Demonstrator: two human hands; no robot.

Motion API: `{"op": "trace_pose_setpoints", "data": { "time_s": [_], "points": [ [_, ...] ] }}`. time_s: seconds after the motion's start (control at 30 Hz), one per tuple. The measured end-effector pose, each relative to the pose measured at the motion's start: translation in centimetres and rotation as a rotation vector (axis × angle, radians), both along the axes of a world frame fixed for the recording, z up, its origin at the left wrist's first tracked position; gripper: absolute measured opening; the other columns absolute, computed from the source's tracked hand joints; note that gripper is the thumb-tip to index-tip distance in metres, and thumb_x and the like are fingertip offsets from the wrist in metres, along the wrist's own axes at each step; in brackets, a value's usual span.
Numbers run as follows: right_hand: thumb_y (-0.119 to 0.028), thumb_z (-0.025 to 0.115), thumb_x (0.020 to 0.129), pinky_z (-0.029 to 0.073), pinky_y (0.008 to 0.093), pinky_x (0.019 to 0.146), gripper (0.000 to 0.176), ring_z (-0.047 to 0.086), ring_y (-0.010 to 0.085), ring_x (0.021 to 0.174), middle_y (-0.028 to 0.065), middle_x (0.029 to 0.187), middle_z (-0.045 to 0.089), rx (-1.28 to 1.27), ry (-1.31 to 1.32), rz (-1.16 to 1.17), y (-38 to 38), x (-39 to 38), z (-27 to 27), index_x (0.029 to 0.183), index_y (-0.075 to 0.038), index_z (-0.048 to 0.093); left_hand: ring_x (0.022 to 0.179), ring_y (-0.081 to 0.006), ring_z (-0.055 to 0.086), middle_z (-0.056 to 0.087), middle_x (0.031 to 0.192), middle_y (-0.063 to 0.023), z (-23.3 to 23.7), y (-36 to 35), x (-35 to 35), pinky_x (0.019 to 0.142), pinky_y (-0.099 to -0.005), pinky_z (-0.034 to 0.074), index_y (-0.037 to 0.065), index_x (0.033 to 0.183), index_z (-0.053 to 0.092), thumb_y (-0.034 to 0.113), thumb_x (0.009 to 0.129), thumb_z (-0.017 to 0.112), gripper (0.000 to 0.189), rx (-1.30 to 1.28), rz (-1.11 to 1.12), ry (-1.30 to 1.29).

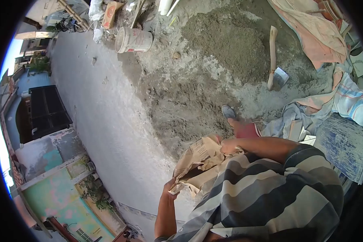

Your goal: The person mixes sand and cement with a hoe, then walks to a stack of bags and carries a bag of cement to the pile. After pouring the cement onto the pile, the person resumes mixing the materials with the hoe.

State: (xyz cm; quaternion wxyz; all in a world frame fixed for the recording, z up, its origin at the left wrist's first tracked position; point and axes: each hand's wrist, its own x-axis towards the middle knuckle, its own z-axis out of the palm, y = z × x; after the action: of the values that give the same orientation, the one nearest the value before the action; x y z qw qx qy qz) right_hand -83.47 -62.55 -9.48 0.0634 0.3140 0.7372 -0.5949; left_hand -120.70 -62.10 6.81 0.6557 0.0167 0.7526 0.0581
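A crumpled brown paper sack [197, 155], torn open at the mouth, is stretched between my two hands in front of my striped shirt. My left hand [171, 188] grips its lower left edge with the fingers closed. On the far side, my right hand [230, 147] is closed around the sack's bunched rim. The dark inside shows through the opening, but its contents cannot be made out. Just beyond the right hand, a foot in a grey shoe [228, 112] stands at the edge of wet grey mortar [181, 109] spread over the ground.
A heap of grey sand mix [226, 44] lies ahead, with a wooden-handled hoe [273, 52] resting beside it. A white bucket [135, 40] lies tipped on its side. Cloths and sacks [310, 32] cover the right side, near a paint-worn board [343, 143]. Concrete paving [105, 109] runs along the left.
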Motion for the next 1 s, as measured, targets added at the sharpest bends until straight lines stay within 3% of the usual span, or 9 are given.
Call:
{"op": "trace_pose_setpoints", "data": {
  "time_s": [0.1,0.17,0.27,0.5,0.6,0.67,0.77,0.87,1.0],
  "points": [
    [-0.023,0.053,0.082,0.052,0.0479,0.067,0.023,0.067,0.0383,0.074,0.0226,0.081,0.067,0.028,-0.026,-0.193,2.2,4.6,1.2,0.082,-0.006,0.068,0.065,-0.0177,0.064,0.067,0.086,-0.0087,-4.1,4.5,0.0,0.054,-0.0305,0.051,0.006,0.099,0.063,0.024,0.099,0.044,0.026,0.161,-0.353,-0.173],
    [-0.027,0.056,0.079,0.052,0.0483,0.067,0.024,0.067,0.0389,0.073,0.0214,0.078,0.067,0.062,-0.104,-0.25,2.9,8.1,1.8,0.079,-0.004,0.066,0.073,-0.0201,0.066,0.066,0.088,-0.0102,-5.4,8.1,5.2,0.063,-0.0332,0.053,0.003,0.1,0.062,0.025,0.098,0.048,0.026,-0.011,-0.182,-0.111],
    [-0.025,0.056,0.08,0.053,0.0475,0.07,0.025,0.067,0.0392,0.077,0.0225,0.08,0.068,0.089,-0.294,-0.418,-0.3,9.9,-6.9,0.084,-0.004,0.069,0.075,-0.0237,0.068,0.068,0.091,-0.0127,-10.7,11.1,8.0,0.065,-0.0372,0.054,0.0,0.103,0.062,0.026,0.095,0.054,0.028,0.025,-0.249,-0.138],
    [-0.023,0.056,0.078,0.054,0.0447,0.077,0.028,0.068,0.0382,0.087,0.0271,0.092,0.067,-0.194,-0.546,-1.226,6.2,15.1,0.4,0.087,-0.001,0.071,0.073,-0.0239,0.068,0.068,0.088,-0.0113,-10.6,29.0,21.6,0.065,-0.04,0.054,0.0,0.101,0.063,0.028,0.093,0.055,0.03,0.15,-0.697,-0.186],
    [-0.023,0.056,0.079,0.054,0.0446,0.078,0.029,0.068,0.0379,0.088,0.0268,0.092,0.067,0.053,-0.604,-0.875,7.6,16.0,1.3,0.093,-0.003,0.071,0.071,-0.0242,0.068,0.068,0.087,-0.0132,-13.8,36.4,24.9,0.064,-0.0414,0.054,-0.001,0.102,0.063,0.031,0.094,0.053,0.035,0.137,-0.82,-0.308],
    [-0.022,0.056,0.079,0.054,0.0445,0.077,0.028,0.068,0.0376,0.088,0.0255,0.09,0.067,0.069,-0.676,-0.936,9.2,16.6,1.8,0.094,-0.004,0.071,0.069,-0.0238,0.069,0.069,0.085,-0.0111,-16.0,41.9,28.1,0.058,-0.042,0.054,-0.001,0.1,0.064,0.028,0.094,0.053,0.032,0.116,-1.165,-0.239],
    [-0.021,0.056,0.077,0.054,0.0434,0.076,0.027,0.068,0.0368,0.086,0.023,0.089,0.067,0.005,-0.632,-1.038,11.3,14.8,-2.6,0.095,-0.006,0.071,0.067,-0.0251,0.067,0.069,0.084,-0.0118,-17.4,48.6,25.6,0.059,-0.0428,0.053,-0.001,0.097,0.064,0.029,0.094,0.051,0.033,0.129,-1.333,-0.161],
    [-0.021,0.058,0.075,0.054,0.0414,0.074,0.026,0.067,0.0361,0.082,0.0206,0.09,0.068,-0.046,-0.673,-1.108,12.1,14.6,-8.2,0.093,-0.008,0.071,0.064,-0.0272,0.066,0.068,0.083,-0.0129,-21.4,50.9,36.8,0.061,-0.044,0.052,-0.001,0.092,0.065,0.03,0.093,0.05,0.035,0.3,-1.463,-0.219],
    [-0.019,0.058,0.074,0.054,0.0414,0.073,0.025,0.068,0.036,0.08,0.0192,0.084,0.068,-0.177,-0.615,-1.161,15.6,14.5,-9.2,0.091,-0.008,0.072,0.067,-0.0263,0.068,0.067,0.088,-0.0139,-23.7,54.5,41.6,0.058,-0.0397,0.053,-0.002,0.096,0.064,0.024,0.092,0.047,0.032,0.025,-1.433,-0.271]
  ]
}}
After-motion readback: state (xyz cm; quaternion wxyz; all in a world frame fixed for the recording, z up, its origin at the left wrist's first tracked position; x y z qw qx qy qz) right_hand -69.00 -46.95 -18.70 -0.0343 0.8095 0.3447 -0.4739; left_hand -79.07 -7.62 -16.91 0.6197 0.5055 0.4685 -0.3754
